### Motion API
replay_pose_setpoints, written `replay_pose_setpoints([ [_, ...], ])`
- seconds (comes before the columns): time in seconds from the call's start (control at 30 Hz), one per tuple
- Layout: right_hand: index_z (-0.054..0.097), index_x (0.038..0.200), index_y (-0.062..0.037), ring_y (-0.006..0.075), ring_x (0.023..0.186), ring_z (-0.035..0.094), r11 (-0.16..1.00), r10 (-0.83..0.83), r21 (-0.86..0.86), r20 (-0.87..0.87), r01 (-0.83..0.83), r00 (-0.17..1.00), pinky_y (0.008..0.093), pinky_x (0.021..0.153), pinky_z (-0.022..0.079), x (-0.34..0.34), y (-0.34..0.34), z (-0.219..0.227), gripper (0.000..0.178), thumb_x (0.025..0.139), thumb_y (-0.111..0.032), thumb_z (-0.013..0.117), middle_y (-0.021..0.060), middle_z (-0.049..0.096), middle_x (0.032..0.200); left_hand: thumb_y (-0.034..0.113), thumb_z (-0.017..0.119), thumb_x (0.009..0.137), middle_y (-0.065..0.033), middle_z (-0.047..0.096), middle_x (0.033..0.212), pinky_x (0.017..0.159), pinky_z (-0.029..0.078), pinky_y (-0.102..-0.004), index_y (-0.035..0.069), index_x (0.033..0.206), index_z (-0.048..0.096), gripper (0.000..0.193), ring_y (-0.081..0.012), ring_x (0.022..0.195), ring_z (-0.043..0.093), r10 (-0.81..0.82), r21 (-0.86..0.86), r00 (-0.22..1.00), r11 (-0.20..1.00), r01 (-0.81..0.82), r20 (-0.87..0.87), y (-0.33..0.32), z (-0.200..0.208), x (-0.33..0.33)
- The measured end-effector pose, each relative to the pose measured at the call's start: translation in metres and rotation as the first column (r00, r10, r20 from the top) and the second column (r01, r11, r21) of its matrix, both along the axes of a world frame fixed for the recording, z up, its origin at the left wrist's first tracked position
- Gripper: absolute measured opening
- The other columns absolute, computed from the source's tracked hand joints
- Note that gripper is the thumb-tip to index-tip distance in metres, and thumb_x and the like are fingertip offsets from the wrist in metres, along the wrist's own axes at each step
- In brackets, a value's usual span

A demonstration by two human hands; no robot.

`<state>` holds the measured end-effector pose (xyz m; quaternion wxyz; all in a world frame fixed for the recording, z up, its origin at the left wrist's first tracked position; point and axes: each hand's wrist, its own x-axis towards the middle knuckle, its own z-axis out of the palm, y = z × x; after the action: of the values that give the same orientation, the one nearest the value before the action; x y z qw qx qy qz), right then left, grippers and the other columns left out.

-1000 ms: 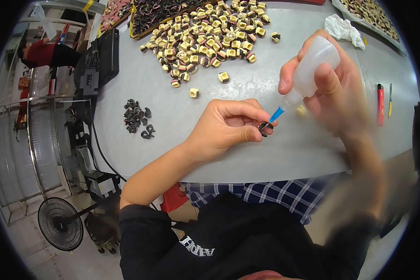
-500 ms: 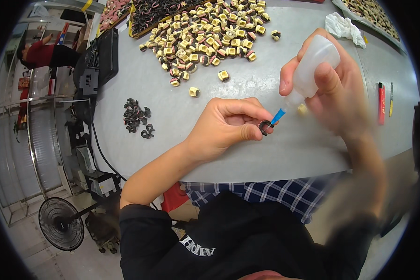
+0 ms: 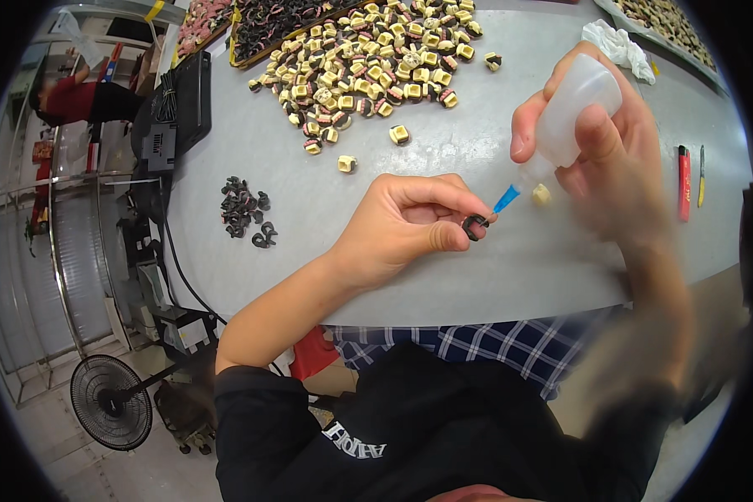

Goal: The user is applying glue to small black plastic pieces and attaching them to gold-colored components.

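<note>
Between the thumb and forefinger of my left hand [image 3: 410, 219] I pinch a small black C-shaped piece [image 3: 474, 227]. My right hand [image 3: 607, 159] is wrapped round a translucent white squeeze bottle [image 3: 579, 109], tilted with its blue dispensing tip [image 3: 506, 199] pointing down and left. The tip hangs just above the black piece, close to my left fingertips. On the table below the bottle lies one small cream-coloured piece [image 3: 541, 194]. More black curved pieces [image 3: 241, 206] lie in a loose pile left of my left hand.
A large heap of cream, black and pink pieces [image 3: 368, 71] covers the far middle of the grey table [image 3: 326, 284]. Behind it stands a tray of black parts [image 3: 289, 29]. Crumpled white tissue [image 3: 617, 48], a red marker [image 3: 684, 184] and a thin yellow tool [image 3: 701, 177] lie at the right.
My right hand has moved slightly up and to the right, drawing the bottle's blue tip a little away from the black piece. My left hand has hardly moved.
</note>
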<state>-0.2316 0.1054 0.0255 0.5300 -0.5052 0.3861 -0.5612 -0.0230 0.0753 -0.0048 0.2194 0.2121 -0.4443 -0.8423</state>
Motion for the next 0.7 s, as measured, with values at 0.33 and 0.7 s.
replay_pose_setpoints([
  [0.33,0.042,0.091,-0.0063,0.0125,0.07,0.055,1.0,0.018,0.022,-0.076,-0.016,0.997,0.0224,0.062,0.042,-0.0062,0.0008,0.0055,0.052,0.078,-0.053,0.06,0.0121,0.058,0.074,0.018,0.075,0.069,-0.0068,0.054,0.085,0.066,0.039,-0.0248,0.001,0.095,0.063,0.033,-0.0141,0.076,0.049,0.005,0.002,1.0,1.0,-0.005,0.018,0.0,0.0022,-0.0005],
  [0.7,0.041,0.092,-0.0067,0.0127,0.07,0.056,1.0,-0.005,-0.022,-0.059,0.004,0.998,0.0222,0.061,0.043,-0.0036,0.0,0.0013,0.052,0.077,-0.053,0.06,0.0114,0.058,0.074,0.017,0.075,0.069,-0.0075,0.055,0.087,0.071,0.042,-0.025,-0.001,0.095,0.063,0.034,-0.0139,0.078,0.051,-0.003,0.017,1.0,1.0,0.002,0.024,0.0,0.0033,-0.0005],
])
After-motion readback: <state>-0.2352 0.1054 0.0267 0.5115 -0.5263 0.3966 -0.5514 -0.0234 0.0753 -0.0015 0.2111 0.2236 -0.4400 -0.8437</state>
